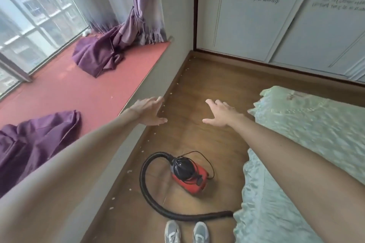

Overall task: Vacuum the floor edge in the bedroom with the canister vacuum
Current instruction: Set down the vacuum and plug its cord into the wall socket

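Window ledge (79, 89): red, fills the view from 9 to 11 o'clock; a bunched purple curtain (98, 55) lies on it.
Left hand (147, 111): held out in the air just left of centre, fingers (160, 99) straight and spread, holding nothing.
Floor edge (178, 79): runs from 7 o'clock up to 12 o'clock along the foot of the wall under the ledge; white crumbs (129, 171) are dotted all along it.
Hose (144, 179): black, loops out from the canister toward 9 o'clock, then sweeps back to 5 o'clock, where its end goes out of sight at the bed's edge; the nozzle cannot be seen.
Canister vacuum (189, 175): red and black, lying on the wood floor (197, 89) at 6 o'clock, just ahead of the shoes (172, 232), touched by neither hand.
Right hand (221, 115): held out just right of centre, fingers (210, 102) spread and empty.
Bed (306, 124): pale green cover, from 2 to 5 o'clock.
Step in hand: likely the very start; nothing picked up, the crumbs not yet cleared.
Next move: probably to bend down toward 5 o'clock, find the hose end and grip it, then bring the nozzle to the crumbs along the edge.
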Demonstrator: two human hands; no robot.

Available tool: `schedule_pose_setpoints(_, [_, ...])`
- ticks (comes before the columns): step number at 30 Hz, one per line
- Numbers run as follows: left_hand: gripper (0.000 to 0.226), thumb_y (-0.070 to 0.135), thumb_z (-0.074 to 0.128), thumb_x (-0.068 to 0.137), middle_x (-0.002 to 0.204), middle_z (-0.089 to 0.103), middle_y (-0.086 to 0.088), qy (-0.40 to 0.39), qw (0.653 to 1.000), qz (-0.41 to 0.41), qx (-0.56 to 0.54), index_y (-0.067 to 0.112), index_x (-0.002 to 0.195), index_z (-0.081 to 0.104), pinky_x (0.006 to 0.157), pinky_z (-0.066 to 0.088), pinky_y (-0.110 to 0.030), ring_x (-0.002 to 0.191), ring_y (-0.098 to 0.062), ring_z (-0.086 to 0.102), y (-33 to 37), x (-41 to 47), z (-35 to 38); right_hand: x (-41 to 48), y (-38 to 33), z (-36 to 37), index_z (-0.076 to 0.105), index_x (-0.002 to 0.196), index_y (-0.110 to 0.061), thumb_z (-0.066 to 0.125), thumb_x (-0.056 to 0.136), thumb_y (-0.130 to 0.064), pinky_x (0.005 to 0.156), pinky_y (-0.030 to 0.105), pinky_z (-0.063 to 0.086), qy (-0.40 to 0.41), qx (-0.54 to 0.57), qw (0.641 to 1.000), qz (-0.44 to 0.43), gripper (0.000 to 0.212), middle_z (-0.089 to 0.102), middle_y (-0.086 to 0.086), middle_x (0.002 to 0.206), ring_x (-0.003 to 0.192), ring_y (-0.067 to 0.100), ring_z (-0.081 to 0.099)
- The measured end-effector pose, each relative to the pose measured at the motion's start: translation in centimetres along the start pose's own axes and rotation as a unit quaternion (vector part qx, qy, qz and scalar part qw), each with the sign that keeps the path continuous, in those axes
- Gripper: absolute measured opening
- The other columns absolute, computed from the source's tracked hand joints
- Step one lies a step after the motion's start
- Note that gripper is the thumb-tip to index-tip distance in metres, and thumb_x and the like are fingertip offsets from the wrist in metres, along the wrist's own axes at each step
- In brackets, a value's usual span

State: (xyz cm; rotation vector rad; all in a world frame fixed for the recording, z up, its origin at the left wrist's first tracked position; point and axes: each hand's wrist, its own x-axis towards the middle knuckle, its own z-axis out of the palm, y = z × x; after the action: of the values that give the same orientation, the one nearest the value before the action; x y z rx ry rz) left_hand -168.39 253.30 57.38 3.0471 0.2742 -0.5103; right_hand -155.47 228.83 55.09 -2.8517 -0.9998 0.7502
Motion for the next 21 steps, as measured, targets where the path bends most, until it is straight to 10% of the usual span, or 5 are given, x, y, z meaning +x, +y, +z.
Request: schedule_pose_setpoints(21, [0.069,0.059,0.059,0.088,0.123,0.056,-0.009,-0.251,0.953,0.161,0.048,0.014,0.135,0.038,0.092,0.046,-0.044,0.114,-0.032,0.058,4.0,12.7,25.2,3.2,4.3,30.8,0.025,0.146,-0.018,0.056,0.092,-0.055,0.095,0.048,0.048,-0.147,0.196,0.950,0.193,0.072,0.046,0.014,0.139,0.125,0.036,0.047])
